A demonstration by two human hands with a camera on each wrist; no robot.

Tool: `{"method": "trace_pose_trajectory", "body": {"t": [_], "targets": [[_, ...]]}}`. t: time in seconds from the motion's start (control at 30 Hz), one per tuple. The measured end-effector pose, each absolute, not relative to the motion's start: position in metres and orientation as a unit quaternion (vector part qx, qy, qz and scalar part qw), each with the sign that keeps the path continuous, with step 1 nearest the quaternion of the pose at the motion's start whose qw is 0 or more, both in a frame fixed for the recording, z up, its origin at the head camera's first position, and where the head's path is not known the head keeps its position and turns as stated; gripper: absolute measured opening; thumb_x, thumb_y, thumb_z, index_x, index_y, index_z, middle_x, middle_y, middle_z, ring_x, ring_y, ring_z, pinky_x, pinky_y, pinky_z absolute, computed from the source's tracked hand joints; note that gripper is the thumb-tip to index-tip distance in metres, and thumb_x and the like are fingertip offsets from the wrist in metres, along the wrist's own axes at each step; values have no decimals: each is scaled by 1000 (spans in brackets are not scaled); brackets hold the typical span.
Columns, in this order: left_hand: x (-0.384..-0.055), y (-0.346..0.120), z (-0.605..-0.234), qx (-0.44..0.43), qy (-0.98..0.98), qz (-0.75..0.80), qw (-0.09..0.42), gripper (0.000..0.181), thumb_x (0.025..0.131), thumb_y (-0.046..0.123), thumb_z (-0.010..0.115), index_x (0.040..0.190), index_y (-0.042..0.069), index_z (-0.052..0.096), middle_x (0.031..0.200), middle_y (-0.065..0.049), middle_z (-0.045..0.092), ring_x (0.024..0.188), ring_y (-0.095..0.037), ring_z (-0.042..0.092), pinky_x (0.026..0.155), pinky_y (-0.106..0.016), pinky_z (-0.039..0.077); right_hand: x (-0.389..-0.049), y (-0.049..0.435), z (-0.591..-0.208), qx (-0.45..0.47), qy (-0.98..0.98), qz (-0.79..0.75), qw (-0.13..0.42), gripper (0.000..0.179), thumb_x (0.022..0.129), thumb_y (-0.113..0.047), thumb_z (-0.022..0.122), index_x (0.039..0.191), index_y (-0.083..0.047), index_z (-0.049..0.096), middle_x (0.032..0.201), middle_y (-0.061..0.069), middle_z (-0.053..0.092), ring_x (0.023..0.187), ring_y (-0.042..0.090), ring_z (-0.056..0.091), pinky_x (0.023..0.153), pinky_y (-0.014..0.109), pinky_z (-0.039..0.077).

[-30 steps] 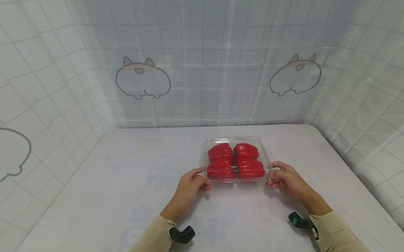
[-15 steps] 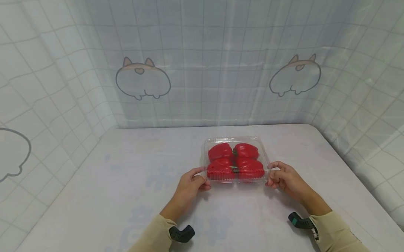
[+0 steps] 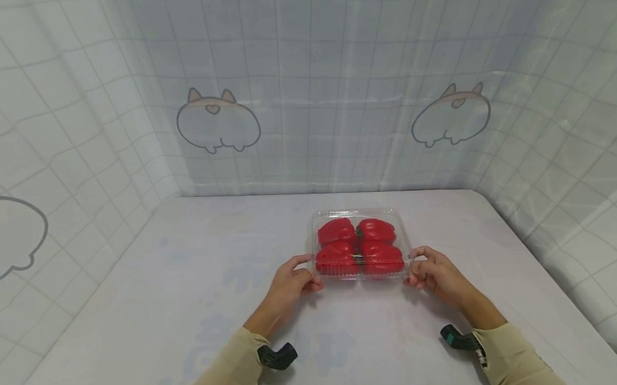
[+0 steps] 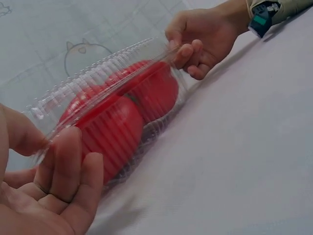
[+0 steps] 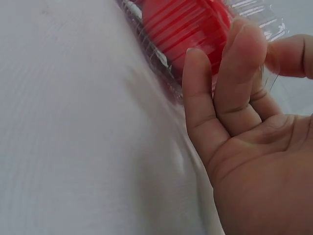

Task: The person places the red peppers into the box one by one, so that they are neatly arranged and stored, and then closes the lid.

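Note:
A clear plastic clamshell box [image 3: 357, 213] with a lid over it lies on the white table, right of the middle in the head view. Inside sit several red bell peppers [image 3: 337, 254] with green stems, two rows deep. My left hand [image 3: 290, 279] pinches the near left corner of the box's rim between thumb and fingers. At the near right corner my right hand [image 3: 436, 273] pinches the rim the same way. In the left wrist view the ribbed front wall of the box [image 4: 124, 127] faces the camera, with both hands at its ends.
The white table [image 3: 228, 229] carries faint bluish prints. Grid-patterned curtains [image 3: 304, 73] with cartoon animal drawings enclose its back and both sides. Dark wrist devices [image 3: 277, 357] sit at the cuffs of both beige sleeves.
Almost nothing differs; both hands stay at the box's near corners, with only slight finger shifts, and the box keeps its place.

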State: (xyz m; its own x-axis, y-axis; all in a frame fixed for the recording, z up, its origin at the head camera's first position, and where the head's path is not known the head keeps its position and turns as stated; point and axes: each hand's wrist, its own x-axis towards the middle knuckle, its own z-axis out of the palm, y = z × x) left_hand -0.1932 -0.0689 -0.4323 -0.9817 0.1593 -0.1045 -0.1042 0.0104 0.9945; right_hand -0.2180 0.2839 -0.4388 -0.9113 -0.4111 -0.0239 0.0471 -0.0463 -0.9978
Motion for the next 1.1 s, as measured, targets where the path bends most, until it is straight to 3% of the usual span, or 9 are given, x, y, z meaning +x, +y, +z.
{"method": "trace_pose_trajectory", "body": {"t": [0.4,0.67,1.1], "targets": [[-194,-71,-432,15,707,699,103,44,101,8,51,144,-1,45,97,-17,70,85,-23,70,87,-33,57,-217,284,-436,-148,647,-728,173,25,98,3,40,122,4,34,75,2,61,68,10,61,86,36,57],[-194,-74,-436,21,679,723,125,45,103,15,51,146,3,44,108,-21,65,96,-25,67,91,-35,55,-217,282,-439,-99,643,-742,163,25,96,1,36,121,1,35,72,3,61,62,11,59,86,37,58],[-194,-78,-437,12,656,741,145,48,101,18,54,145,5,43,113,-24,64,97,-30,67,91,-38,56,-221,282,-438,-75,650,-740,156,19,99,-4,36,116,1,40,82,6,61,74,17,64,84,36,58]]}}
